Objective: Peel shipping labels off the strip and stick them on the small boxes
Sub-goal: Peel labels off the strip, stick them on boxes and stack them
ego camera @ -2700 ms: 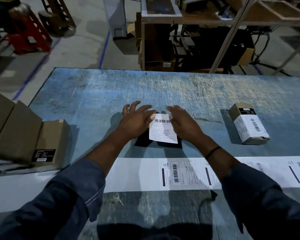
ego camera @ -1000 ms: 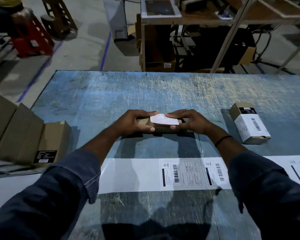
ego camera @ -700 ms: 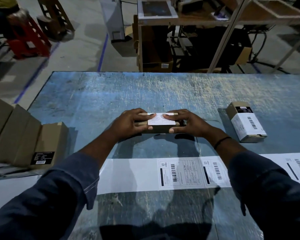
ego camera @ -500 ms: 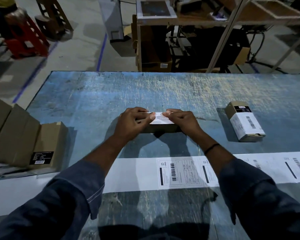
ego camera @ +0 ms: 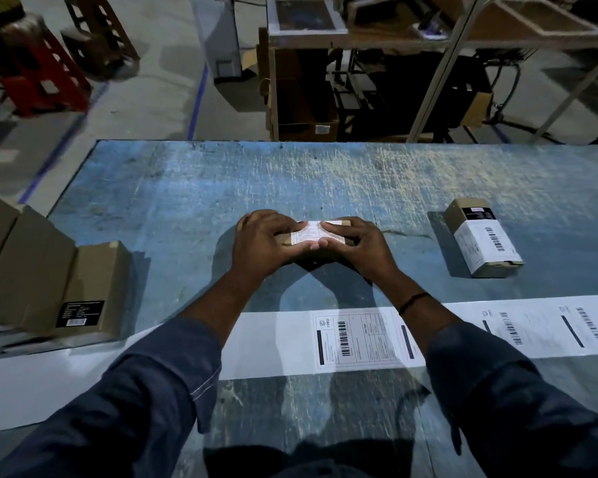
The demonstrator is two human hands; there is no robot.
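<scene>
A small brown box (ego camera: 285,239) lies at the middle of the blue table (ego camera: 194,201), with a white shipping label (ego camera: 310,232) on its top. My left hand (ego camera: 265,244) grips the box's left end, thumb along the near edge of the label. My right hand (ego camera: 354,248) grips the right end, its fingers curled over the label's top and its thumb meeting the left thumb. Most of the box is hidden under both hands. The white label strip (ego camera: 353,338) runs across the table near me, with several printed labels on it.
A labelled small box (ego camera: 482,238) lies to the right. Plain brown boxes (ego camera: 49,288) stand in a row at the left edge. Beyond the table are metal shelving (ego camera: 428,63), a red stool (ego camera: 38,74) and bare concrete floor.
The label was loose over the box between my fingers; it now lies flat on top. My thumbs have come together along the label's near edge, and both hands have closed round the box ends.
</scene>
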